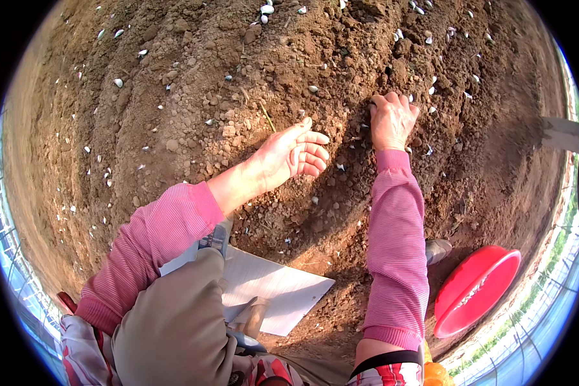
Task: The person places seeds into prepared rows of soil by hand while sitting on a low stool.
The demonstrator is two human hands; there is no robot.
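My left hand (294,150) is held over the loose soil, palm turned to the right, fingers slightly curled and apart, nothing seen in it. To its right, my right hand (393,118) is at the soil with its knuckles up and fingers bent down. Its fingertips are hidden, so whether they hold anything does not show. White garlic cloves lie scattered on the brown soil (193,125). One clove (313,89) lies above and between my hands, another clove (432,110) lies just right of my right hand, and a further clove (340,167) rests between my forearms.
A red plastic basin (477,289) with some white pieces inside stands tilted in view at the lower right, near a shoe (437,251). A pale board (289,289) lies on the ground by my knee, with a wooden handle (255,316) over it. Wire fencing (14,251) shows along the rim.
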